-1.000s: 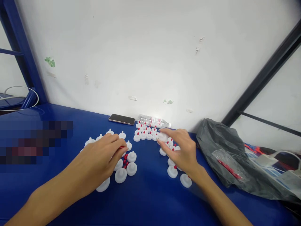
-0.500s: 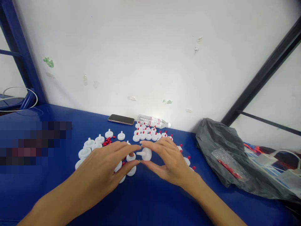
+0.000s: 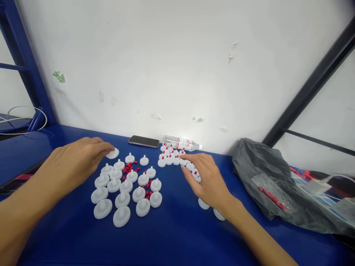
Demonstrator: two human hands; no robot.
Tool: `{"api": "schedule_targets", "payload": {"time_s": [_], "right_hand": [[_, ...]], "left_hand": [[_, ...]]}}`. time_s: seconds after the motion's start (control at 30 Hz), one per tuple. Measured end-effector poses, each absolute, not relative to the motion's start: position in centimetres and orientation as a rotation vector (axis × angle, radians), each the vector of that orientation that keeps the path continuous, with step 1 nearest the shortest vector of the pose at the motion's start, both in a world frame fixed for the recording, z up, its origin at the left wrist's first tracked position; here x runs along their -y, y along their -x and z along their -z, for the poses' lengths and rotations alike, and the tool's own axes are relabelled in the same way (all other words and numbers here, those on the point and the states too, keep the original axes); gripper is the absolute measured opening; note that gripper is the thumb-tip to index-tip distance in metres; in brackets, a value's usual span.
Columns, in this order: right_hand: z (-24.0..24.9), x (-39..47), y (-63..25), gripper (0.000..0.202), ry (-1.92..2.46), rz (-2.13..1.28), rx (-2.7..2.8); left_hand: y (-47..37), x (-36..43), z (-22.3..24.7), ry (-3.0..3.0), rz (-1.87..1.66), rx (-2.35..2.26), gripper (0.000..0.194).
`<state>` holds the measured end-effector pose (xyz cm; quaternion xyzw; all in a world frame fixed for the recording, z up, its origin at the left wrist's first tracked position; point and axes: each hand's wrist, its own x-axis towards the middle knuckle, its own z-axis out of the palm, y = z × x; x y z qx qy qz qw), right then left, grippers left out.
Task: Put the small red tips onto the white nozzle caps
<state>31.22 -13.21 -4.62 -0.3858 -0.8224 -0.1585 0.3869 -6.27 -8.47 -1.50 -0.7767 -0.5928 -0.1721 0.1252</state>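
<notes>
A white nozzle cap [image 3: 112,153] is pinched in my left hand [image 3: 80,157] at the far left edge of a group of similar white caps [image 3: 114,185]. These stand spout up, without red tips, on the blue table [image 3: 172,236]. Small red tips [image 3: 128,167] lie scattered among them. My right hand [image 3: 203,177] reaches over a second group of white caps [image 3: 169,160] with red tips on their spouts. Its thumb and forefinger are apart beside one cap, and the hand hides several others. Two white caps [image 3: 203,203] show partly under the right wrist.
A phone [image 3: 143,141] and a clear plastic bottle [image 3: 181,143] lie along the wall. On the right, a dark plastic bag [image 3: 244,173] carries a clear pouch of red tips [image 3: 273,197]. A dark object [image 3: 16,183] lies under my left forearm.
My hands were together around a white nozzle cap at the middle. Now the left has moved left and pinches a cap; the right has moved forward and right over the red-tipped group, fingers apart.
</notes>
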Motion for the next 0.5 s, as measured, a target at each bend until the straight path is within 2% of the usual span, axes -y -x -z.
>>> {"api": "schedule_targets", "payload": {"time_s": [0.23, 0.5], "right_hand": [[5.9, 11.6, -33.1, 0.030, 1.537, 0.355, 2.125], [5.7, 11.5, -33.5, 0.022, 1.678, 0.352, 2.133]], "left_hand": [[7.5, 6.5, 4.1, 2.221, 0.455, 1.759, 0.052], [7.6, 6.7, 4.0, 2.305, 0.599, 1.688, 0.046]]}}
